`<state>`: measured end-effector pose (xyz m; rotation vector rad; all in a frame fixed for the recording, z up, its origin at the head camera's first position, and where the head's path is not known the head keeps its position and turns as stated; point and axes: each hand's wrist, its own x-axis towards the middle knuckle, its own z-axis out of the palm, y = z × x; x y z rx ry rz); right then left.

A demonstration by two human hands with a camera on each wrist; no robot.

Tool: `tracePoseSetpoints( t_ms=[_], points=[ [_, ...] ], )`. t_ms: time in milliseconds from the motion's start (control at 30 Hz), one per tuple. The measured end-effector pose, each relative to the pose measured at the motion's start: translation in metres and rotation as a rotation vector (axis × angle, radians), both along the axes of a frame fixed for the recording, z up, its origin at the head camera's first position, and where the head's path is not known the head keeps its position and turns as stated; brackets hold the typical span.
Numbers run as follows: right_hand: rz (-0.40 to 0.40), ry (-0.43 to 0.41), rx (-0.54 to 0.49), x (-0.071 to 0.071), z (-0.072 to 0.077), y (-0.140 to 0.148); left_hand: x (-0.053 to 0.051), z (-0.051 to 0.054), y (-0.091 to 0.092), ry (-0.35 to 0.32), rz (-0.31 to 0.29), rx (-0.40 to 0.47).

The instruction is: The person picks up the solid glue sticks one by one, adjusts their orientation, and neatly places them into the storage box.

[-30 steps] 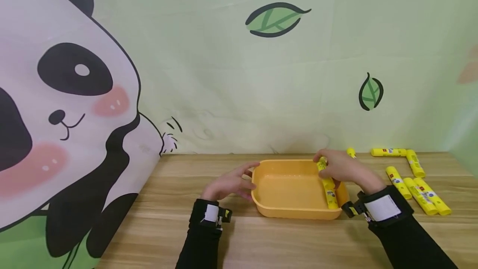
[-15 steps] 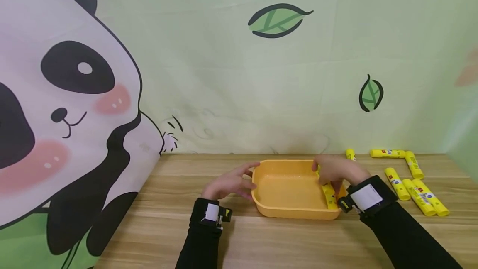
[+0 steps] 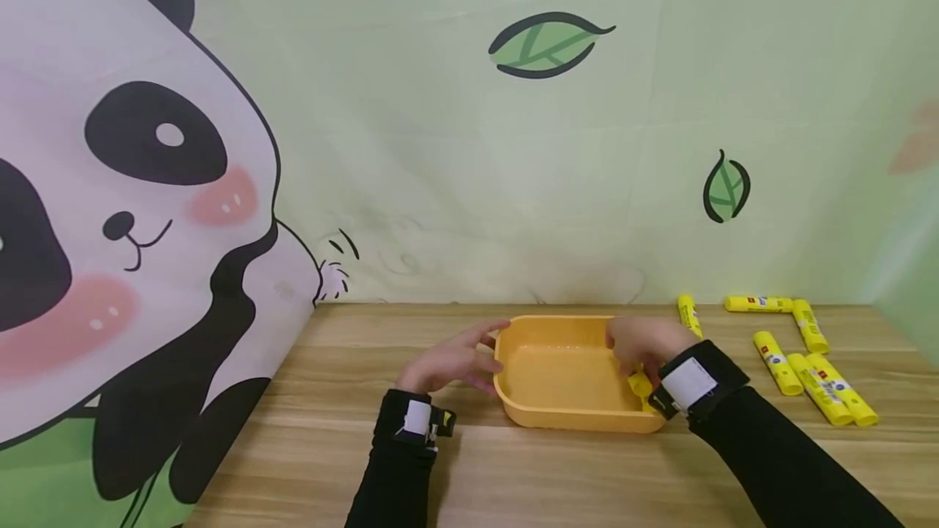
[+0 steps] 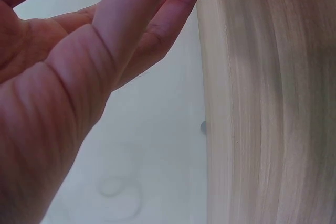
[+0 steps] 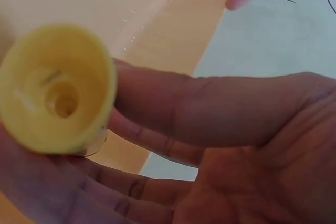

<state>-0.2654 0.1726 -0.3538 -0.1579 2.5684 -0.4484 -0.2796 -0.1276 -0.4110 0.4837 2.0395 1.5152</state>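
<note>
Pale green backdrop fabric [image 3: 440,178], printed with a panda [image 3: 242,283] and leaves [image 3: 552,46], is hanging behind the orange tray [image 3: 561,377], which is sitting on a wood-grain table [image 3: 513,479].

The left hand [image 3: 451,357] is resting its loosely extended fingers against the tray's left end, gripping nothing. Well apart from it, the right hand [image 3: 647,342] is reaching into the tray's right end, pinching a yellow tube [image 5: 58,87] between thumb and fingers. That tube is pointing its hollow end, with a small knob inside, toward the right wrist camera; whether its other end is touching the tray floor, I cannot tell. Nearer the tray's front right corner, a second yellow tube [image 3: 647,405] is showing, mostly hidden by the hand.

Outside the tray, one tube [image 3: 689,316] is lying just beyond its far right corner. Farther right of the tray, another [image 3: 759,304] is lying parallel to its long sides, with a slanting one [image 3: 810,326] just beside its end. Three more tubes [image 3: 820,389] are lying slanted right of the tray, side by side.
</note>
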Motion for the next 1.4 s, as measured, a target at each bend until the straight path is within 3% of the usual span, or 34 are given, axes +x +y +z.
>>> tracePoseSetpoints(
  t_ms=[267,533,800,1400],
  points=[
    [-0.046,0.008,0.013,0.0014,-0.0058,-0.0044,-0.0004,-0.0004,0.0005,-0.005,0.006,0.009],
    [0.075,0.052,0.125,-0.0003,-0.0062,-0.0084,-0.0005,-0.0013,-0.0008,-0.001,0.008,0.013],
    [0.086,0.033,0.176,0.0029,-0.006,-0.0086,-0.0004,-0.0011,-0.0006,0.002,0.001,0.02],
    [0.098,0.027,0.156,0.0066,-0.0044,-0.0087,-0.0011,0.0001,0.0001,-0.007,0.011,0.012]
  ],
)
